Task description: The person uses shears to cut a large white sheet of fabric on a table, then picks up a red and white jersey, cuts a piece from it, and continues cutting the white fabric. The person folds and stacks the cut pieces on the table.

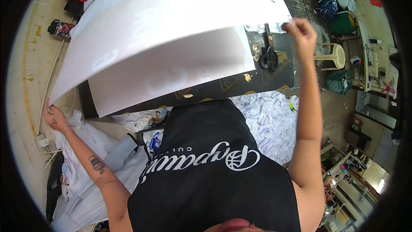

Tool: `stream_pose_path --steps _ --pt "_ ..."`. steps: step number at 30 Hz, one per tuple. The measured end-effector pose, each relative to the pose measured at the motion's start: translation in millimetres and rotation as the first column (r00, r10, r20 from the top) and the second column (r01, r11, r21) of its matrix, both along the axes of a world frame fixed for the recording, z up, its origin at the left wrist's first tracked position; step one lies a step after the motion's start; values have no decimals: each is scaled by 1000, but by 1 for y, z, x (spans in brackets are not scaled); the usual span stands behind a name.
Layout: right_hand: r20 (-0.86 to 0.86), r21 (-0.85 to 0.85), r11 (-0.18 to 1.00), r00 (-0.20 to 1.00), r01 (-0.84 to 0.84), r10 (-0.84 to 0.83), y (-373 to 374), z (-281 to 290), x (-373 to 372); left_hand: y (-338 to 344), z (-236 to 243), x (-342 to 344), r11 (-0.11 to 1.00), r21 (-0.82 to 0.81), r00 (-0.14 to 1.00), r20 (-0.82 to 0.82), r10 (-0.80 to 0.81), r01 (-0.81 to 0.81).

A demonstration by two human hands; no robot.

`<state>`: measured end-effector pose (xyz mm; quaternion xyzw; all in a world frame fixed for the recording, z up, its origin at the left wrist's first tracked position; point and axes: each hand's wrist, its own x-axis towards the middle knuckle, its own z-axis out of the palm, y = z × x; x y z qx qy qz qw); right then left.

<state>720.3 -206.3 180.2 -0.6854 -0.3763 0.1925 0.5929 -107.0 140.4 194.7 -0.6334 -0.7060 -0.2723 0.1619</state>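
Both hands are up and apart, each pinching one corner of a large white sheet that hangs in the air between them. The right hand has its fingers pressed together on the sheet's far right corner, raised above the black worktable. The left hand sits lower and well out to the side, thumb and fingers nipped on the sheet's left corner, near the pale floor. Held this way the sheet bows into a fold, its upper leaf arching over the lower one, and faint mirrored lettering shows through the white; it covers most of the table without lying flat on it.

Judging from that, the sheet has been lifted or is being handled over the table but is not yet laid flat: neither corner has been let go, and none of the sheet looks smoothed against the surface.

Just beside the right hand, on the bare black part of the table, lie black-handled scissors and a few small gold scraps. Below the table edge, heaps of white fabric spread to either side of the person's black printed top. Farther right stand a cream plastic stool and a green crate, well apart from the work
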Motion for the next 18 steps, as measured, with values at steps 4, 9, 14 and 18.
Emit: stream_pose_path --steps 4,9,14,18 --pt "-384 -117 978 900 174 -206 -30 -111 -40 -36 -96 1 990 -135 875 483 28 43" --pt "-470 -379 885 768 270 -435 -44 -199 -82 -75 -197 4 951 -308 481 833 275 -10" --pt "-515 -334 917 773 218 -371 -43 -178 -80 -79 -215 -3 921 -387 746 625 229 42" --pt "-454 -307 926 821 221 -346 -52 -150 -72 -78 -197 -24 946 -318 828 509 233 -70"
